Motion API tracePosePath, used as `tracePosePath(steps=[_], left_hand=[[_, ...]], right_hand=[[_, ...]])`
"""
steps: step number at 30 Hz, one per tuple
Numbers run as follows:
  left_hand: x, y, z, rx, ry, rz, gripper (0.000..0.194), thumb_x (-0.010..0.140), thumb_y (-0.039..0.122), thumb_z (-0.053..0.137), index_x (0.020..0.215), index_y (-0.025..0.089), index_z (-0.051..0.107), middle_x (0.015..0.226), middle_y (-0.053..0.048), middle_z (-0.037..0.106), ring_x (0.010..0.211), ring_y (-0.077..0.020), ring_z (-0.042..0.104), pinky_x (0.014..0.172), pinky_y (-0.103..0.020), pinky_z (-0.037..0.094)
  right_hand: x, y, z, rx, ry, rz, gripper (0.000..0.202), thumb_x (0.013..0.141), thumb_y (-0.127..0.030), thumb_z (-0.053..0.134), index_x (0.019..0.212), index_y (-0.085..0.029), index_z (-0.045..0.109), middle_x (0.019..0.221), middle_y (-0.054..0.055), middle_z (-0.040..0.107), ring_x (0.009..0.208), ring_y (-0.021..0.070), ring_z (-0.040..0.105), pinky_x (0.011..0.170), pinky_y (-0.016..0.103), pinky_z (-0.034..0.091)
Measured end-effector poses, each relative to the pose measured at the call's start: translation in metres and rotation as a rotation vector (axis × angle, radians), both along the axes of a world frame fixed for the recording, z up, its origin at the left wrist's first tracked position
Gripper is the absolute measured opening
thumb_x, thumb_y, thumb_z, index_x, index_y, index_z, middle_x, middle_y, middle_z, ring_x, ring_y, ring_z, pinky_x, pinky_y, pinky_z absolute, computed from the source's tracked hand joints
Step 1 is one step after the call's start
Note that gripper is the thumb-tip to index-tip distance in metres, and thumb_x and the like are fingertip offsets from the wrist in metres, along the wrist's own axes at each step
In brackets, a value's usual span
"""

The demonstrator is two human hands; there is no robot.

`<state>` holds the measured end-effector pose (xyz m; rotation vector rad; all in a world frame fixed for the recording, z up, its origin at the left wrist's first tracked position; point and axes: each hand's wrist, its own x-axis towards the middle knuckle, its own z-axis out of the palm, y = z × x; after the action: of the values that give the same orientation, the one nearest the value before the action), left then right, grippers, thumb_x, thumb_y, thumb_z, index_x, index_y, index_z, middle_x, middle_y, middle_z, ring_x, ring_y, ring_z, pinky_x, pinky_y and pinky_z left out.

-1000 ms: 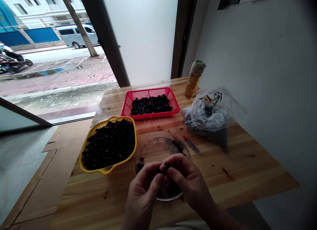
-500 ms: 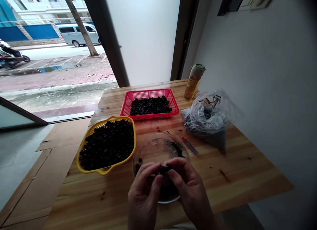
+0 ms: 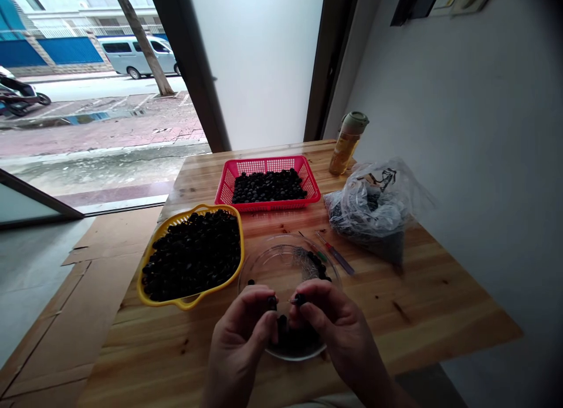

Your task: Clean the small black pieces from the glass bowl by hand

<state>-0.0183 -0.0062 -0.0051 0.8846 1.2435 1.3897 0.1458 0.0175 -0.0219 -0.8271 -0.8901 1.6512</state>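
My left hand [image 3: 246,332] pinches a small black piece [image 3: 271,303] between thumb and fingers. Opposite it, my right hand [image 3: 329,317] grips another black piece [image 3: 299,299], from which a small spiral, screw-like part points left. A gap separates the two pieces. Both hands are over the near part of a clear round dish [image 3: 268,252]. Inside the dish lie several black pieces [image 3: 297,337] and a heap of thin metallic bits [image 3: 305,261], partly hidden by the hands.
A yellow basket [image 3: 241,238] of black pieces stands left, a red basket [image 3: 275,206] behind. Two screwdrivers, one purple-handled [image 3: 342,260], lie right of the dish. Farther right are a plastic bag [image 3: 373,214] and a bottle [image 3: 347,144]. The wooden table [image 3: 422,302] meets a wall.
My hands have moved apart. The dark pieces that were together between my fingertips are now separate, one in each hand. The camera view has shifted slightly.
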Motion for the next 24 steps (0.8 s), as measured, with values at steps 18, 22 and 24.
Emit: tracePosePath(steps=[18, 22, 24], left_hand=[[0.012, -0.002, -0.013, -0.089, -0.385, -0.027, 0.033, 0.078, 0.046, 0.091, 0.097, 0.02, 0.082, 0.066, 0.0, 0.068, 0.064, -0.0128, 0.061, 0.07, -0.024, 0.052], [0.009, -0.001, -0.015, -0.119, -0.476, -0.02, 0.031, 0.077, 0.043, 0.092, 0.096, 0.021, 0.084, 0.07, -0.002, 0.072, 0.064, -0.013, 0.063, 0.069, -0.025, 0.054], [0.009, 0.0, -0.012, -0.131, -0.51, -0.011, 0.031, 0.073, 0.043, 0.094, 0.094, 0.022, 0.086, 0.07, -0.003, 0.073, 0.063, -0.013, 0.064, 0.066, -0.025, 0.055]], right_hand=[[0.0, 0.008, 0.007, 0.241, -0.135, -0.061, 0.007, 0.087, -0.024, 0.083, 0.094, -0.024, 0.08, 0.092, 0.004, 0.075, 0.075, 0.0169, 0.074, 0.07, 0.025, 0.061], [0.0, 0.01, 0.015, 0.496, -0.346, -0.131, 0.015, 0.088, -0.016, 0.079, 0.098, -0.026, 0.08, 0.092, 0.004, 0.076, 0.084, 0.0183, 0.075, 0.076, 0.024, 0.06], [-0.001, 0.012, 0.022, 0.595, -0.417, -0.147, 0.017, 0.089, -0.013, 0.077, 0.1, -0.026, 0.079, 0.092, 0.003, 0.077, 0.083, 0.0171, 0.075, 0.075, 0.023, 0.06]])
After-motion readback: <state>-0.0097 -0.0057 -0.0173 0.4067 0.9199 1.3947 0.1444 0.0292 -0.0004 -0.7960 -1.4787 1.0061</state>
